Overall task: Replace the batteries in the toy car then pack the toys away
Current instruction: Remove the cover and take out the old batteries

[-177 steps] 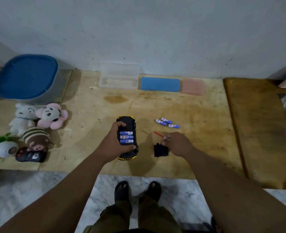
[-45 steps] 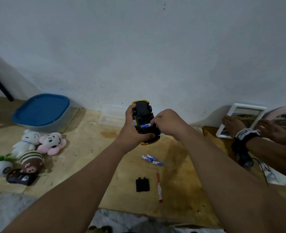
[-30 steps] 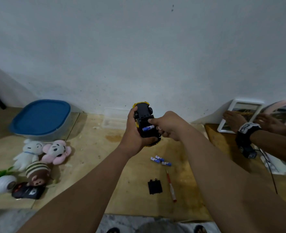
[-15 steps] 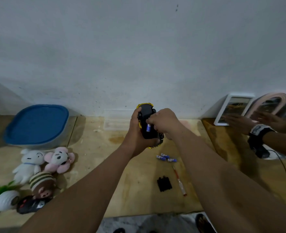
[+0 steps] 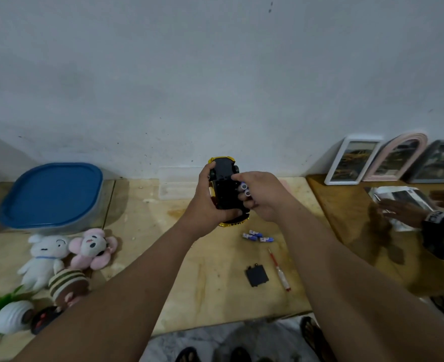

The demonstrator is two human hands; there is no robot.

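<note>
The left hand [image 5: 207, 202] holds the toy car [image 5: 224, 189] up off the worktop [image 5: 210, 278], belly toward the camera, its grip wrapped round the body so the open battery bay faces the other hand. The right hand [image 5: 261, 194] has its grip closed on the used batteries [image 5: 244, 189], two ends showing between the fingers just beside the bay; I judge these are the old cells coming out, held together so they can be set down in one go. Whether any cell is left in the bay I cannot tell

Below on the worktop lie the fresh batteries [image 5: 258, 235], the black battery cover [image 5: 256, 276] and the red screwdriver [image 5: 279, 269], all near each other and within easy reach for refitting. To the left sit the plush toys [image 5: 66, 254] and a remote [image 5: 44, 318], with the blue-lidded container [image 5: 52, 194] behind them, likely where the toys go. A clear box [image 5: 175, 188] stands at the wall behind the car. At far right another person's hand [image 5: 401, 211] rests on papers near the picture frames [image 5: 354, 160], well apart from the work
</note>
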